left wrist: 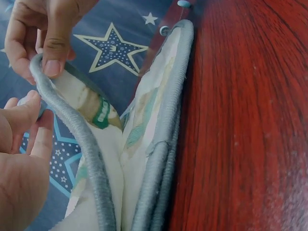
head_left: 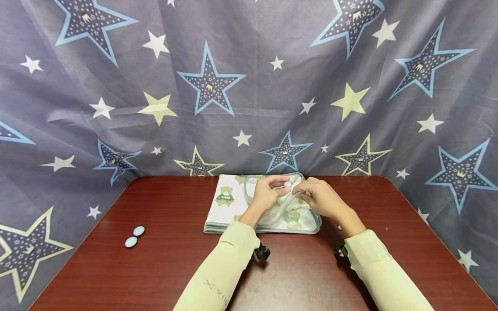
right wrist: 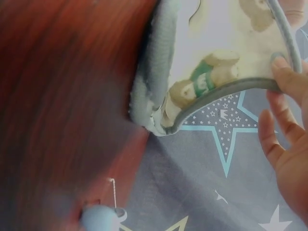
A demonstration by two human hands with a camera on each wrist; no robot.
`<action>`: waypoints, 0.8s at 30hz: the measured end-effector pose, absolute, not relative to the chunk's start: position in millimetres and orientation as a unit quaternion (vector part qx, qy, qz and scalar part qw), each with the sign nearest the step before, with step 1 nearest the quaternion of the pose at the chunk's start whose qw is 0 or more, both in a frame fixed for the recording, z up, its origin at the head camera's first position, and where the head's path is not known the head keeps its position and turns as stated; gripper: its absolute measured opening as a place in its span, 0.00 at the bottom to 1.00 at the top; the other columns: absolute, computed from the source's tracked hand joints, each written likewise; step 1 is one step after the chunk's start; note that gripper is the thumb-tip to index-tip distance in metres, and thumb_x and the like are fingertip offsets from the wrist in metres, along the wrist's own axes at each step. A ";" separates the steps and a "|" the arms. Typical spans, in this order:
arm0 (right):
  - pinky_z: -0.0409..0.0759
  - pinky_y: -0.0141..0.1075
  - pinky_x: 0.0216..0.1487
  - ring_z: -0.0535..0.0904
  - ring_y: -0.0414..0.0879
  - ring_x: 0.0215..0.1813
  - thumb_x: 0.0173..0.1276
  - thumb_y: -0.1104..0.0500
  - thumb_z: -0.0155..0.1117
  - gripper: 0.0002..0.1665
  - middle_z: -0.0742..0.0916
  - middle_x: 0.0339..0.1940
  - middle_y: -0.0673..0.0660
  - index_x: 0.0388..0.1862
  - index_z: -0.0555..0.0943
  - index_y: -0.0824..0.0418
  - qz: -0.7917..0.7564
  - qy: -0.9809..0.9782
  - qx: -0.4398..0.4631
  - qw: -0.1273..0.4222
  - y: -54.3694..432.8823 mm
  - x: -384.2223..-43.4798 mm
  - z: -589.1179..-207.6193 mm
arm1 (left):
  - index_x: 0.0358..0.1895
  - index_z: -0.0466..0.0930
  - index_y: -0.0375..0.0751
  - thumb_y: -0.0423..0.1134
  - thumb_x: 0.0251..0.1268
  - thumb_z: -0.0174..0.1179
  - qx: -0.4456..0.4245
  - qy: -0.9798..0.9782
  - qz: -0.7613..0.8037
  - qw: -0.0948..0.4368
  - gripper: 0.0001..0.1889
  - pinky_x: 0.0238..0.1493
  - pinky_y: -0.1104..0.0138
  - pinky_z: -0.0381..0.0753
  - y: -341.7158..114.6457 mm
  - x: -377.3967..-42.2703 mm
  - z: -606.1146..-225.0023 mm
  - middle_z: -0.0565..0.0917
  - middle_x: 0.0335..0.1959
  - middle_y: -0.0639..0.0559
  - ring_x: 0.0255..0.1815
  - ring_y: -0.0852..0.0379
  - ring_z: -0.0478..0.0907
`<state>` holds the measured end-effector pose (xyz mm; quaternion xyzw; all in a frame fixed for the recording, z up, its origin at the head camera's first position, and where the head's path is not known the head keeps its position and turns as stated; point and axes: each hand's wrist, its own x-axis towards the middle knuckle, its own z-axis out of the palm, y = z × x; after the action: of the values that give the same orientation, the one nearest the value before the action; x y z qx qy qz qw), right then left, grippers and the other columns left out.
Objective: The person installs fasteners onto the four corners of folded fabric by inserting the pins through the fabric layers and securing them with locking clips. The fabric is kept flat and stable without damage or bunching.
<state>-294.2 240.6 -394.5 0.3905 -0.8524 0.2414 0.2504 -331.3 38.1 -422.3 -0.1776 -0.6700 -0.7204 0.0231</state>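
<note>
Behind the worktop (head_left: 171, 272), along whose far edge a cloth (head_left: 228, 214) lies, hangs a starry curtain (head_left: 253, 77). The left hand (head_left: 266, 195) pinches a disc (head_left: 287, 184), the right hand (head_left: 324, 198) the cloth. The right wrist view shows a knob (right wrist: 97, 219), mostly hidden in the head view.

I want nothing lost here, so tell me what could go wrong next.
The left hand pinches a small disc, which may slip and drop into the blanket. The right hand pinches just the blanket's raised edge; if that slips, the edge could flop down. A small piece shows near the right sleeve, which might knock it.
</note>
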 end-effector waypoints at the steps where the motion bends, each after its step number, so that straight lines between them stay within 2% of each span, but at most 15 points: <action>1: 0.77 0.40 0.38 0.79 0.43 0.37 0.57 0.71 0.77 0.14 0.89 0.35 0.47 0.39 0.88 0.56 0.243 -0.851 0.392 0.249 240.5 -294.4 -394.3 | 0.48 0.88 0.32 0.20 0.53 0.72 -0.179 -0.669 -0.721 0.023 0.17 0.41 0.72 0.82 38.0 -331.3 -422.0 0.89 0.44 0.41 0.46 0.55 0.86; 11: 0.76 0.38 0.37 0.79 0.42 0.36 0.56 0.72 0.77 0.15 0.89 0.35 0.45 0.38 0.88 0.54 0.253 -0.848 0.398 0.243 240.8 -294.1 -394.9 | 0.47 0.88 0.31 0.19 0.52 0.73 -0.171 -0.665 -0.727 0.014 0.17 0.37 0.72 0.81 37.1 -333.0 -426.5 0.89 0.43 0.44 0.45 0.56 0.85; 19: 0.77 0.39 0.38 0.80 0.41 0.37 0.55 0.72 0.77 0.16 0.89 0.35 0.44 0.38 0.89 0.54 0.257 -0.847 0.403 0.234 240.4 -294.3 -394.6 | 0.47 0.88 0.33 0.20 0.53 0.73 -0.178 -0.684 -0.708 -0.001 0.17 0.34 0.72 0.81 35.3 -331.4 -427.4 0.88 0.44 0.36 0.46 0.52 0.86; 24: 0.76 0.39 0.37 0.78 0.41 0.36 0.56 0.71 0.77 0.15 0.88 0.34 0.46 0.39 0.88 0.54 0.254 -0.852 0.390 0.238 240.8 -294.3 -395.5 | 0.48 0.88 0.32 0.21 0.53 0.73 -0.188 -0.686 -0.702 -0.008 0.17 0.33 0.72 0.81 33.4 -330.9 -428.2 0.87 0.46 0.31 0.47 0.45 0.87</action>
<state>-294.3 240.8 -395.5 0.3903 -0.8523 0.2543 0.2378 -330.9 33.4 -428.2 -0.1884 -0.6864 -0.7024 -0.0083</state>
